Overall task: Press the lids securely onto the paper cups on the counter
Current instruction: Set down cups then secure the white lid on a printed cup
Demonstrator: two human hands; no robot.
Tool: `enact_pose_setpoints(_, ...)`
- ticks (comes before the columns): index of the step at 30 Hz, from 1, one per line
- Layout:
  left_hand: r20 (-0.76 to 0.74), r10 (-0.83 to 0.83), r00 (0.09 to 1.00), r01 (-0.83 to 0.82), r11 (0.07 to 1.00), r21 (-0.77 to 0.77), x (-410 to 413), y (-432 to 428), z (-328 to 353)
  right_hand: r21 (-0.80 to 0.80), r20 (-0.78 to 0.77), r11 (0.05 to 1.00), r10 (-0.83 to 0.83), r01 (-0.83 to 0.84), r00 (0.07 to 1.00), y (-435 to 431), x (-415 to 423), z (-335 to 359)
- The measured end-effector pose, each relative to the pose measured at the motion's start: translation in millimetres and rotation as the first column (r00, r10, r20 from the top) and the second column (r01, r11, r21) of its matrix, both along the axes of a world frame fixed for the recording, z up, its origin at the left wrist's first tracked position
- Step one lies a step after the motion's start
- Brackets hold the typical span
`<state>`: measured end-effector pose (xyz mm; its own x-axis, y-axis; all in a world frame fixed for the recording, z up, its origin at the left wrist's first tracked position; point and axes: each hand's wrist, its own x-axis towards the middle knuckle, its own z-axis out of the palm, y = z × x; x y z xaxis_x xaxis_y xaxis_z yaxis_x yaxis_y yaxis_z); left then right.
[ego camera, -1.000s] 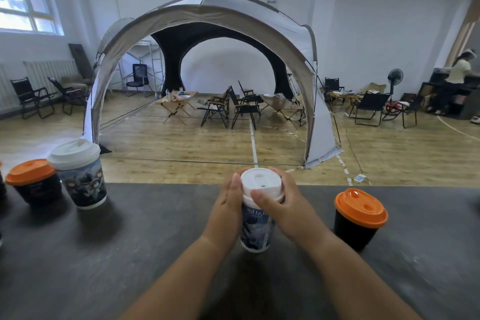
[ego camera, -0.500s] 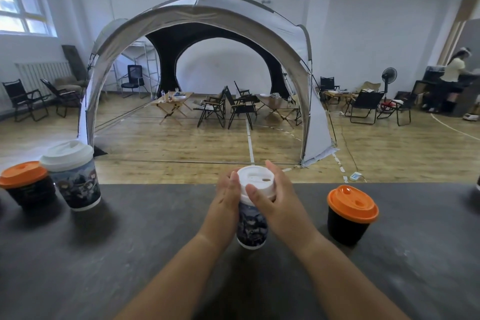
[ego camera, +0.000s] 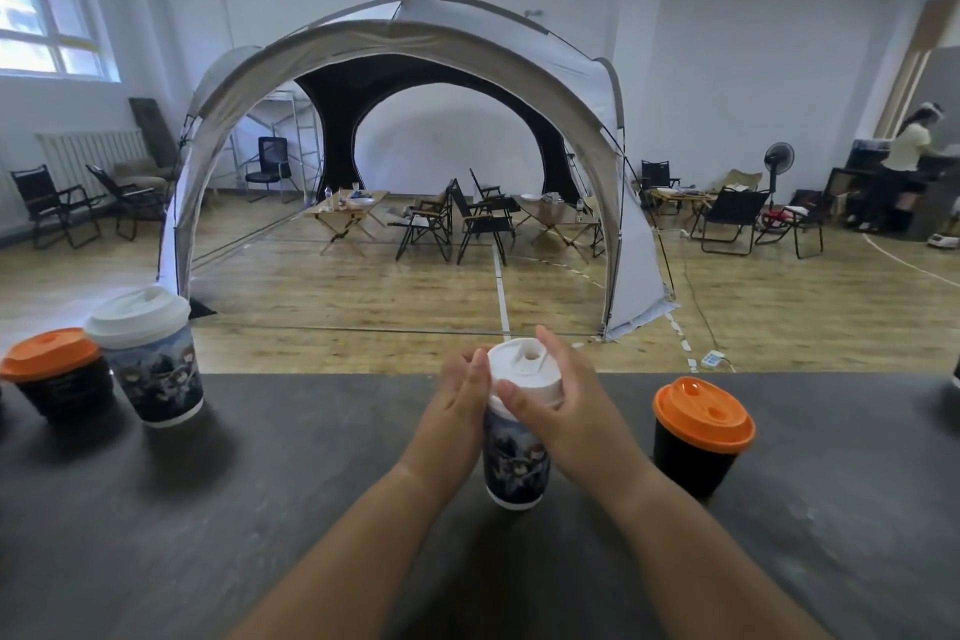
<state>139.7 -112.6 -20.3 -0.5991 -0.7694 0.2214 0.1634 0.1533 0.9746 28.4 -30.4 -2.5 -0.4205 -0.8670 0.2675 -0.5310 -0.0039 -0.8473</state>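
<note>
Clamped from both sides at lower centre: left hand curved against the left flank of a white plastic lid, fingertips up by its rim. Right hand wrapped round the right flank, thumb laid across the near edge, fingers behind. Hands close together, parted only by the lid's width.

Under the lid, a tall paper cup with a dark blue cartoon print, narrowing to a white base ring. Set base down on the dark grey counter, upright, long axis vertical, mouth up. Round sip hole on the lid's top turned toward the far side. Cannot tell whether seated all round, with much of the rim hidden by fingers.

Just right of the right hand, apart from it, a short black paper cup under an orange plastic lid. Toward the left edge, a second printed cup with a white lid, and just beside it a second black cup with an orange lid.

Beyond the counter, a wooden floor and, in the upper middle, a large grey and black dome tent over folding chairs and low tables. At the right edge, a person in a pale top near a pedestal fan.
</note>
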Motion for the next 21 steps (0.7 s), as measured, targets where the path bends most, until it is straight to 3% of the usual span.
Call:
enact_pose_setpoints(4, -0.003, -0.024, 1.0, 0.024, 0.999, -0.027, -2.3, 4.1, 0.7, 0.084, -0.033, 0.995, 0.063, -0.06, 0.998, 5.7, -10.3, 5.4)
enact_pose_setpoints(10, 0.102, -0.007, 0.995, 0.001, 0.998, 0.06, -4.8, -4.9, 7.2, 0.046, 0.051, 0.998, 0.045, -0.047, 0.998, 5.4, -0.4, 1.5)
enact_pose_setpoints(17, 0.023, 0.031, 0.999, -0.033, 0.996, 0.087, -6.0, -2.0, 3.8, 0.012, -0.014, 0.999, 0.033, -0.032, 0.999, 2.7, -0.5, -4.6)
enact_pose_setpoints(21, 0.043, -0.091, 0.995, 0.087, 0.992, 0.092, -0.4, -1.6, 8.3, 0.013, 0.038, 0.997, 0.075, -0.075, 0.996, 4.2, -8.5, 4.6)
